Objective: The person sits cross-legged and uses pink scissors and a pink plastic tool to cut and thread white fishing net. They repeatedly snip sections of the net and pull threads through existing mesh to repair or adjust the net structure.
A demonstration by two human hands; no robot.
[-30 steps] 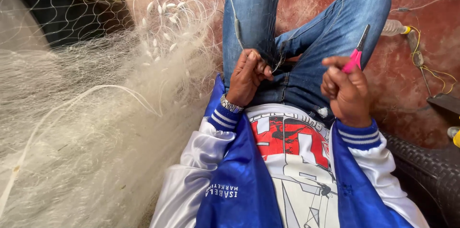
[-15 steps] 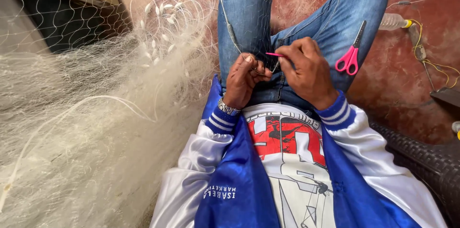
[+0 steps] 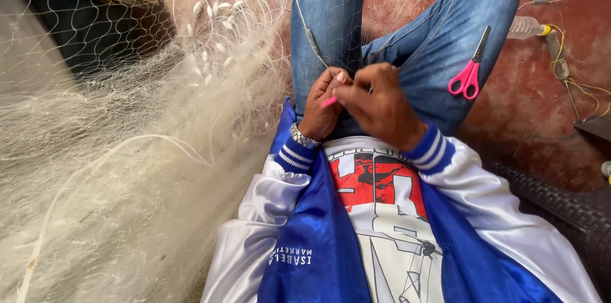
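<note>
I have both hands pinching together on the fishing net (image 3: 127,169), left hand (image 3: 321,109) beside right hand (image 3: 379,102); it's soft, light, snag-prone, best gripped by its cord.

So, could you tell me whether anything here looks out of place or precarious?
The pink-handled scissors lie loose on the sloping right thigh, blades pointing up toward the knee, with nothing holding them, so they might slide off. Both hands, left hand and right hand, are busy together at the net.
</note>
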